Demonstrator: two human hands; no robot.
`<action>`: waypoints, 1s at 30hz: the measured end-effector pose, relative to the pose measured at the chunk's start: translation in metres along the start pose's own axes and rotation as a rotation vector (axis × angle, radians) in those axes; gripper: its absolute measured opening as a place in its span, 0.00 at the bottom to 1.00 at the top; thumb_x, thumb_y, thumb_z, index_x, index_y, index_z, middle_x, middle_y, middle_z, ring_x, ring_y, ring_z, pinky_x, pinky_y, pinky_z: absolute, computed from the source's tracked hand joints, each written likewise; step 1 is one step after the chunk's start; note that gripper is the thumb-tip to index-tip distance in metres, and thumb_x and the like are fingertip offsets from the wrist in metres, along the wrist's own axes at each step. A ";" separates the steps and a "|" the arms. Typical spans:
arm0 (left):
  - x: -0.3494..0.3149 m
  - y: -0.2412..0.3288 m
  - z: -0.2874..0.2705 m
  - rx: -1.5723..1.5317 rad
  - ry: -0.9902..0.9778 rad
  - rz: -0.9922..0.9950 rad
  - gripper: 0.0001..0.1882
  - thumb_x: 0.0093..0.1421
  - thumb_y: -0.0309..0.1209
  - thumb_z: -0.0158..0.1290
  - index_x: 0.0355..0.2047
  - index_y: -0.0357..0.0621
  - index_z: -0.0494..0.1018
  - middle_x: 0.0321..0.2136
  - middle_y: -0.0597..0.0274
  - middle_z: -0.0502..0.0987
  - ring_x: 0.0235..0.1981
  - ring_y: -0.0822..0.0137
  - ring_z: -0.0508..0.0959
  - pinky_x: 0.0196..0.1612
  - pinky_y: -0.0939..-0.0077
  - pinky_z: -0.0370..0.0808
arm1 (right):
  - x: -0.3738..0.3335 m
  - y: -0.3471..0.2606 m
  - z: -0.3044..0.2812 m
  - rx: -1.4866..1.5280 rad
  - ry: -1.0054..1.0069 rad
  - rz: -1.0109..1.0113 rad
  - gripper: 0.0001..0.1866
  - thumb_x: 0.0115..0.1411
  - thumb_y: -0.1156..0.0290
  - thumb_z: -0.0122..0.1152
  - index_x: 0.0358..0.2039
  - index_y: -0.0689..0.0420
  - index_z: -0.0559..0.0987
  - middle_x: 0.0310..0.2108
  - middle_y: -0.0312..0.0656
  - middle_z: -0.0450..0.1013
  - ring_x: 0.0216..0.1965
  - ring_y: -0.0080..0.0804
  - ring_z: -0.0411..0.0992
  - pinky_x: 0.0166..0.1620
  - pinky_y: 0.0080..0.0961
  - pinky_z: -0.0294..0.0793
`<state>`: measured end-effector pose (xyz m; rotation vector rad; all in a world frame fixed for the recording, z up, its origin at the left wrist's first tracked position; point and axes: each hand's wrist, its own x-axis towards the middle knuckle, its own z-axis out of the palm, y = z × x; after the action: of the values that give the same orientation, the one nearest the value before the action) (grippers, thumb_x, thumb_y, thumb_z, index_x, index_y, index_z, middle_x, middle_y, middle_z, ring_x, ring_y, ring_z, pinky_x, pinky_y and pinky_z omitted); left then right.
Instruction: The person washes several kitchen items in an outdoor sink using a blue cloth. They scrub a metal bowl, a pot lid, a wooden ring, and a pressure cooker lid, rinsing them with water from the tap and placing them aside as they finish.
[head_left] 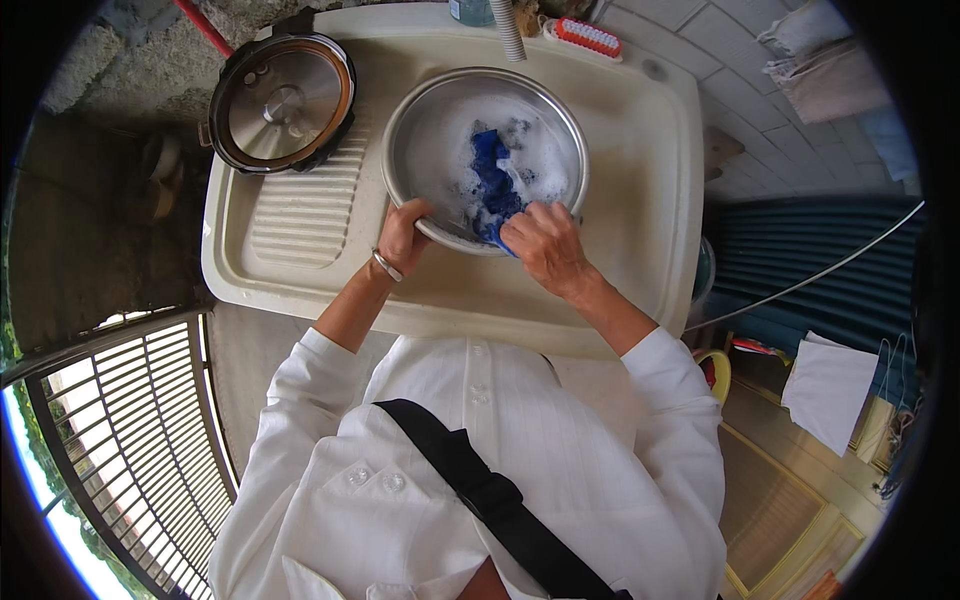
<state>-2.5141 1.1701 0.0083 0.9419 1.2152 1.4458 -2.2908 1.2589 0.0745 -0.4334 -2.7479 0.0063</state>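
Observation:
A round steel basin (pixel 398 110) of foamy water stands in the light-coloured sink (pixel 640 180). Partly sunk in the suds, a wet blue cloth (pixel 492 170) stretches from the middle of the basin to its near right rim. My right hand (pixel 547 243) is closed on the near end of this cloth, just over the rim. On the near left side, my left hand (pixel 405 235) grips the basin's rim, its fingers partly hidden beneath the edge. A bracelet circles my left wrist.
On the ribbed drainboard (pixel 305 215) at the left sits a lidded pot (pixel 285 105). A red brush with white bristles (pixel 588 38) lies on the sink's far edge, and a grey corrugated hose (pixel 508 30) hangs over the basin. A white cloth (pixel 830 390) hangs at the right.

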 end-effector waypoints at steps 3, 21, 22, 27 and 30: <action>-0.017 -0.006 0.042 0.820 0.296 0.565 0.13 0.40 0.18 0.54 0.29 0.35 0.70 0.22 0.50 0.72 0.26 0.47 0.73 0.32 0.63 0.70 | 0.031 -0.044 0.009 -0.006 0.147 0.148 0.02 0.46 0.71 0.53 0.20 0.54 0.72 0.21 0.36 0.62 0.27 0.30 0.63 0.28 0.29 0.60; -0.007 0.031 0.072 -0.621 0.513 -0.277 0.07 0.49 0.23 0.45 0.15 0.44 0.64 0.17 0.70 0.63 0.19 0.76 0.65 0.24 0.78 0.63 | 0.034 -0.030 0.005 0.091 0.183 0.089 0.01 0.45 0.72 0.53 0.20 0.53 0.71 0.21 0.34 0.63 0.27 0.31 0.65 0.28 0.28 0.61; -0.009 0.027 0.055 -0.560 0.410 -0.360 0.08 0.48 0.21 0.44 0.14 0.43 0.63 0.16 0.68 0.64 0.19 0.74 0.66 0.24 0.77 0.64 | 0.028 -0.018 0.000 0.085 0.134 0.016 0.01 0.45 0.72 0.53 0.21 0.53 0.72 0.22 0.33 0.64 0.28 0.30 0.65 0.29 0.27 0.61; 0.003 0.039 -0.013 -0.485 0.110 -0.497 0.05 0.46 0.19 0.46 0.24 0.40 0.70 0.21 0.65 0.70 0.26 0.70 0.72 0.29 0.74 0.70 | 0.007 0.052 -0.019 -0.023 0.057 -0.260 0.03 0.43 0.72 0.54 0.17 0.52 0.70 0.20 0.34 0.62 0.27 0.30 0.64 0.29 0.26 0.62; -0.009 0.011 -0.005 0.796 0.077 0.377 0.06 0.46 0.20 0.49 0.27 0.39 0.71 0.26 0.59 0.72 0.30 0.65 0.73 0.33 0.71 0.71 | 0.013 0.033 -0.018 -0.105 0.136 -0.194 0.03 0.42 0.72 0.54 0.16 0.52 0.70 0.19 0.34 0.62 0.28 0.30 0.64 0.28 0.26 0.61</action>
<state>-2.5195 1.1604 0.0179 1.7345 1.7915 1.2801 -2.2861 1.2936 0.0943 -0.1856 -2.6514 -0.2092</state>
